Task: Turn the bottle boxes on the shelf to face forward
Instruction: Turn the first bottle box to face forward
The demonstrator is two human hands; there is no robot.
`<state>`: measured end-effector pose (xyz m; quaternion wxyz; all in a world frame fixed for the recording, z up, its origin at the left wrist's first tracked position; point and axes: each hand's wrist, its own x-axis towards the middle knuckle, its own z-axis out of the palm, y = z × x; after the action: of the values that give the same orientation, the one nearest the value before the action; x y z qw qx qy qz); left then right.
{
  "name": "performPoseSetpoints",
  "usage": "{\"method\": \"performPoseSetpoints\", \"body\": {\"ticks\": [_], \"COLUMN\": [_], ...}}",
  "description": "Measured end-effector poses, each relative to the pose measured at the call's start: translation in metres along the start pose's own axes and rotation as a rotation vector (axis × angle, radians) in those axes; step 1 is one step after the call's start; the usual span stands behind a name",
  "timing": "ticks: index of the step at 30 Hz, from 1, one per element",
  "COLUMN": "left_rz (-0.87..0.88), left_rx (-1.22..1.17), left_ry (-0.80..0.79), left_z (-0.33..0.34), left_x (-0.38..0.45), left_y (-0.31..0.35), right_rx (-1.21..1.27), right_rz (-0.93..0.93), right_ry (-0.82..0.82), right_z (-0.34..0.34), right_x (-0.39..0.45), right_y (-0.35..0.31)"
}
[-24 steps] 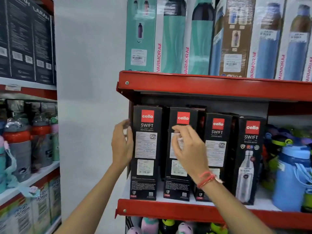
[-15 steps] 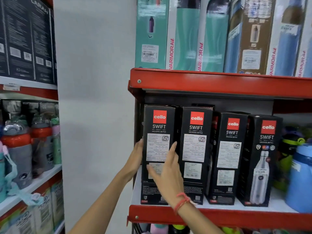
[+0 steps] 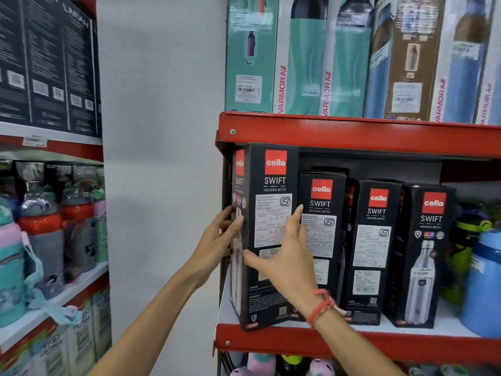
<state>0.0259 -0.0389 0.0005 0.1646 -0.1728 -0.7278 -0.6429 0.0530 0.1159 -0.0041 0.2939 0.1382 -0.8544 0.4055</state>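
Note:
Several black cello SWIFT bottle boxes stand on the red shelf [image 3: 379,346]. The leftmost box [image 3: 271,234] is pulled out to the shelf's front edge and turned a little, its label side toward me and its bottle-picture side showing at the left. My left hand [image 3: 217,245] grips its left side. My right hand [image 3: 284,256] presses flat on its label face, thumb at the left corner. The second box [image 3: 322,207] and third box [image 3: 374,240] show label sides. The fourth box [image 3: 425,253] shows its bottle picture.
Teal and blue VARMORA boxes [image 3: 306,63] fill the shelf above. Loose coloured bottles [image 3: 482,280] stand right of the black boxes. A white wall [image 3: 162,158] separates a left shelf unit with bottles [image 3: 43,234] and dark boxes [image 3: 46,66].
The leftmost box has come forward to the shelf edge and begun to rotate, exposing its picture side. Both hands have shifted onto it, the right hand flat on its face.

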Motion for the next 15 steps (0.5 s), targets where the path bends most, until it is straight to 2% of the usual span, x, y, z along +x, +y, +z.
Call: {"method": "performPoseSetpoints", "body": {"ticks": [3,7,10,15], "left_rz": [0.023,-0.012,0.054,0.178], "left_rx": [0.076,0.136,0.167,0.243], "left_ry": [-0.011,-0.171,-0.066,0.049], "left_z": [-0.011,-0.019,-0.016,0.003], "left_x": [-0.017,-0.034,-0.040,-0.036], "left_y": [0.000,-0.002,-0.002,-0.008], "right_rx": [0.193,0.343,0.401,0.478], "right_rz": [0.000,0.006,0.000,-0.016], "right_ry": [-0.130,-0.282,-0.410,-0.477], "right_z": [-0.019,-0.031,-0.032,-0.032], "right_x": [0.004,0.012,0.018,0.034], "right_y": [0.014,0.034,0.040,0.036]}}
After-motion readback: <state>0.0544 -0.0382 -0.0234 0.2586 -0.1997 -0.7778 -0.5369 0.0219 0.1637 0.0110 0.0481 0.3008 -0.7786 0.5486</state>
